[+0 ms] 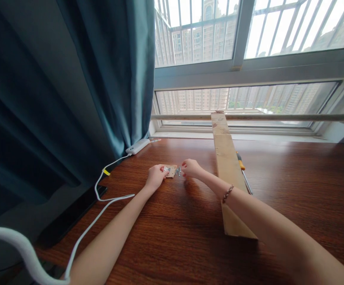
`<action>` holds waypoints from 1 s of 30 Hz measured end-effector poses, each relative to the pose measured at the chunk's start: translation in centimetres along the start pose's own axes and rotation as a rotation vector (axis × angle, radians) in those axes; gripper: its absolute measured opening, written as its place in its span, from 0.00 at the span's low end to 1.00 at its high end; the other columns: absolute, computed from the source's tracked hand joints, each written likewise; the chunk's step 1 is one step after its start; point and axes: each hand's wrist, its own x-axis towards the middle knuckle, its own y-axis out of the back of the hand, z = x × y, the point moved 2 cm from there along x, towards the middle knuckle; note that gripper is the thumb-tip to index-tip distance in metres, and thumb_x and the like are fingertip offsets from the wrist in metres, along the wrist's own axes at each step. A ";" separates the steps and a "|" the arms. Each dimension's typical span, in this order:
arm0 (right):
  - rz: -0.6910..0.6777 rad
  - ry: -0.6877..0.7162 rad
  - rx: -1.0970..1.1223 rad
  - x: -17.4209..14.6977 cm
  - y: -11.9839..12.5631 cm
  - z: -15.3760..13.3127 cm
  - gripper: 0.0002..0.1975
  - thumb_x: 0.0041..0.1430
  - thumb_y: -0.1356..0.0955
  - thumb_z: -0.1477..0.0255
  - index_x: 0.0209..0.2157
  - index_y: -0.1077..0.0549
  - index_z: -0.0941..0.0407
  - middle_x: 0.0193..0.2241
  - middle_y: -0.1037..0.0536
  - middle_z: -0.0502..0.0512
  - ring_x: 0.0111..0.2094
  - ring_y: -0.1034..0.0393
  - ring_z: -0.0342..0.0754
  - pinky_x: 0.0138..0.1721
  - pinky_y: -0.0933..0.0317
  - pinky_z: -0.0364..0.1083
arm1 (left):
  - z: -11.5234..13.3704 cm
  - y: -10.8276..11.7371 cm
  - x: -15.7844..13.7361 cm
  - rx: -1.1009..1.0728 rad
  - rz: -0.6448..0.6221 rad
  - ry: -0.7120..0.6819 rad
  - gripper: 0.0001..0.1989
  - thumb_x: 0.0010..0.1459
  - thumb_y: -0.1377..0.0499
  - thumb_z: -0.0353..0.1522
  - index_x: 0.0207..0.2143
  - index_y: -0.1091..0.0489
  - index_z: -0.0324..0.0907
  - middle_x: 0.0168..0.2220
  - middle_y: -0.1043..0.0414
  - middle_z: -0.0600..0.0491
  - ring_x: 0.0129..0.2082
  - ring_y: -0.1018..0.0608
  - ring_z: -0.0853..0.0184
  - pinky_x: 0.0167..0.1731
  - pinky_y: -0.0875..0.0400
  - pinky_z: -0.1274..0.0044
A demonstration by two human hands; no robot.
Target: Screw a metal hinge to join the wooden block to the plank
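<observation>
My left hand is closed on the edge of a small flat tan piece that bears a whitish-grey part with dark marks; its exact kind is too small to tell. Several silver screws lie at the right end of this piece. Just right of them is my right hand, its fingers bent together at the screws. Whatever may be between those fingertips is hidden. A long wooden board lies under my right forearm, and a screwdriver with a yellow-and-black handle rests along its right side.
The brown wooden tabletop reaches to the window. A white power strip sits by the blue curtain, its white cable looping down the left. A dark flat object lies at the left edge. A horizontal rail crosses the window.
</observation>
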 end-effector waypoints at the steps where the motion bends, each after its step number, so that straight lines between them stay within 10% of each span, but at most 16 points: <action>1: 0.012 0.033 0.018 -0.8 0.7 -0.1 0.12 0.51 0.34 0.80 0.39 0.27 0.64 0.32 0.21 0.60 0.24 0.26 0.43 0.24 0.35 0.38 | 0.1 0.1 0.0 0.060 0.009 -0.035 0.07 0.45 0.38 0.31 0.30 0.25 0.38 0.21 0.29 0.54 0.19 0.28 0.67 0.26 0.36 0.76; 9: 0.283 0.351 0.308 -9.7 9.0 2.6 0.07 0.53 0.37 0.75 0.31 0.28 0.60 0.27 0.24 0.54 0.23 0.28 0.42 0.22 0.35 0.39 | -0.2 0.2 -0.1 0.414 0.049 -0.176 0.10 0.52 0.42 0.34 0.35 0.25 0.41 0.37 0.26 0.46 0.38 0.25 0.60 0.38 0.36 0.75; 19: 0.593 0.161 0.280 -13.2 11.9 12.9 0.10 0.55 0.39 0.67 0.33 0.30 0.58 0.28 0.26 0.55 0.23 0.33 0.44 0.23 0.39 0.43 | 0.3 0.2 -0.7 0.444 0.111 -0.237 0.14 0.58 0.48 0.36 0.41 0.26 0.44 0.46 0.28 0.47 0.43 0.26 0.57 0.42 0.35 0.72; 26: 0.591 0.053 0.000 -12.9 10.8 13.7 0.11 0.56 0.39 0.65 0.35 0.32 0.58 0.33 0.26 0.58 0.33 0.32 0.49 0.36 0.40 0.46 | 7.1 -3.3 -5.0 -0.029 -0.116 -0.330 0.12 0.56 0.44 0.39 0.38 0.26 0.45 0.40 0.26 0.48 0.42 0.26 0.59 0.45 0.34 0.71; 30: 0.473 0.006 0.097 -12.9 10.4 13.7 0.13 0.58 0.40 0.65 0.32 0.30 0.58 0.29 0.25 0.56 0.32 0.30 0.49 0.33 0.40 0.44 | 11.8 -8.4 -6.3 -0.540 -0.364 0.017 0.10 0.52 0.39 0.37 0.34 0.27 0.40 0.37 0.25 0.46 0.39 0.24 0.62 0.41 0.30 0.72</action>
